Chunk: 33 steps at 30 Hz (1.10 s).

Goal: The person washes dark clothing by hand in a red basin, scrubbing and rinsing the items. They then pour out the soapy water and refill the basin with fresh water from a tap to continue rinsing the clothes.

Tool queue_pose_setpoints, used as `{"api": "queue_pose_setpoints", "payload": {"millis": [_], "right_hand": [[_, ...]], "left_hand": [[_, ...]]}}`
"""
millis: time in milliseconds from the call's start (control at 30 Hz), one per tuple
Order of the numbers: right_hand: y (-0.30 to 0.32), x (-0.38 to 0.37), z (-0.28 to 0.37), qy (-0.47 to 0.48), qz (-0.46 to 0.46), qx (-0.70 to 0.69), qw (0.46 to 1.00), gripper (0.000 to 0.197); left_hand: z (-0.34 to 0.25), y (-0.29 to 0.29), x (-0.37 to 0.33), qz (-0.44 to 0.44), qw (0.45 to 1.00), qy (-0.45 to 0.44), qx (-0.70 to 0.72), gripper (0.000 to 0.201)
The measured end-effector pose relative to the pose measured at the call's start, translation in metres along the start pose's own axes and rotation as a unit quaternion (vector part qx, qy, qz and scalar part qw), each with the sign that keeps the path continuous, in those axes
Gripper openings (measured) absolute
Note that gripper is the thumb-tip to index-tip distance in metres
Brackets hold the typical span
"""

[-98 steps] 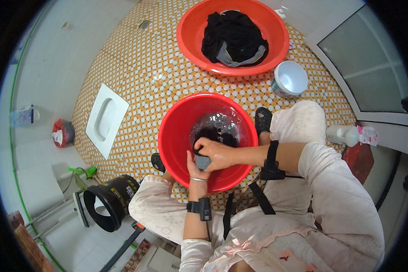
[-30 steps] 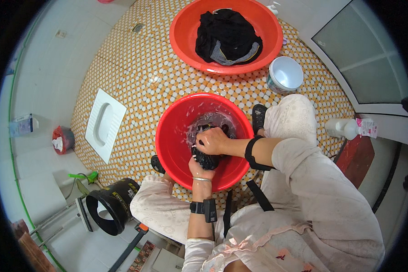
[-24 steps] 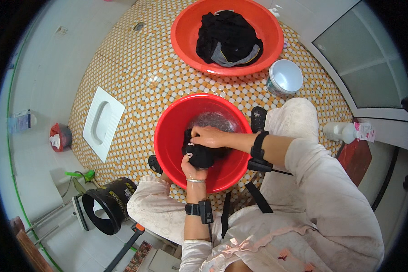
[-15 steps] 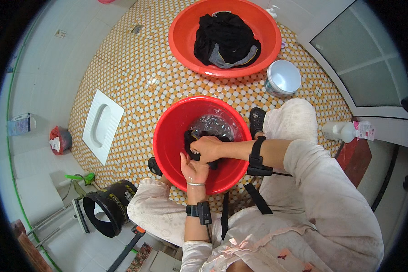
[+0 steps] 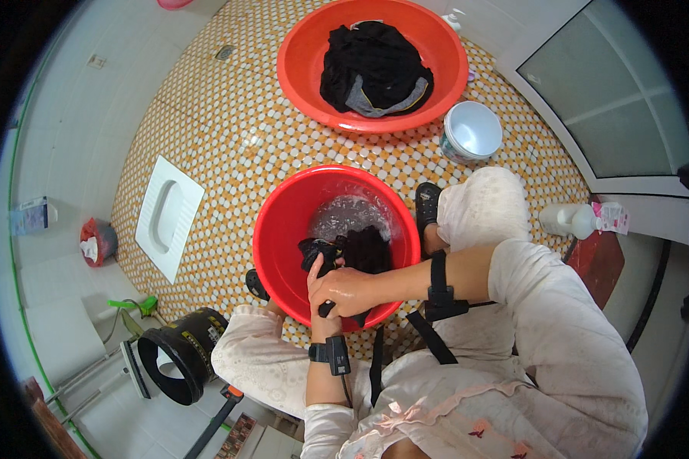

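Observation:
A red basin (image 5: 282, 229) with soapy water stands on the mosaic floor between my knees. A wet black garment (image 5: 356, 251) lies in it. My right hand (image 5: 352, 292) is clenched on the near end of the garment at the basin's near rim. My left hand (image 5: 317, 277) lies right beside and partly under it, fingers closed on the same cloth. Both wrists wear black straps.
A second red basin (image 5: 444, 46) with dark clothes (image 5: 373, 67) sits farther away. A white bucket (image 5: 473, 131) is to its right, a white bottle (image 5: 568, 220) by the glass door. A squat toilet (image 5: 164, 216), a red bin (image 5: 96, 242) and a black bucket (image 5: 177, 361) are at left.
Both hands have pulled the black garment from the middle of the basin toward its near rim, staying closed on it while they rub it.

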State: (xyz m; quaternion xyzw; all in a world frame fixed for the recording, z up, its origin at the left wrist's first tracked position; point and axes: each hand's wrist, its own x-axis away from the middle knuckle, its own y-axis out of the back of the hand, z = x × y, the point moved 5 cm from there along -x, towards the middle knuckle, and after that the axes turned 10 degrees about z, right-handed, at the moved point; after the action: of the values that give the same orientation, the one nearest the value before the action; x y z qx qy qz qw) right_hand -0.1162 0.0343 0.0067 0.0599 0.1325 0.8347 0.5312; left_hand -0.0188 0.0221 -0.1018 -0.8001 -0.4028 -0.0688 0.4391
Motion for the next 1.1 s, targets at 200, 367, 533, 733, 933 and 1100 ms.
{"api": "queue_pose_setpoints", "payload": {"millis": [200, 367, 533, 733, 933, 1100], "right_hand": [[0.022, -0.006, -0.036, -0.007, -0.207, 0.143, 0.968, 0.023], [0.044, -0.001, -0.095, -0.179, -0.213, 0.186, 0.943, 0.027], [0.042, 0.003, -0.102, -0.26, -0.174, 0.107, 0.944, 0.038], [0.05, 0.006, -0.079, -0.305, -0.115, -0.063, 0.943, 0.043], [0.046, 0.0, -0.071, -0.26, -0.086, -0.41, 0.87, 0.044], [0.065, 0.002, -0.087, -0.288, -0.04, -0.02, 0.957, 0.084]], "left_hand": [[0.0, -0.001, -0.01, -0.162, 0.976, 0.033, 0.142, 0.039], [-0.035, -0.027, -0.018, -0.016, 0.981, 0.058, 0.185, 0.041], [-0.05, -0.031, -0.011, -0.031, 0.968, 0.019, 0.25, 0.04], [-0.056, -0.028, -0.01, -0.069, 0.955, -0.059, 0.284, 0.05], [-0.013, -0.055, -0.019, 0.032, 0.965, 0.001, 0.26, 0.054], [0.005, -0.042, -0.02, -0.02, 0.961, 0.079, 0.264, 0.06]]}}
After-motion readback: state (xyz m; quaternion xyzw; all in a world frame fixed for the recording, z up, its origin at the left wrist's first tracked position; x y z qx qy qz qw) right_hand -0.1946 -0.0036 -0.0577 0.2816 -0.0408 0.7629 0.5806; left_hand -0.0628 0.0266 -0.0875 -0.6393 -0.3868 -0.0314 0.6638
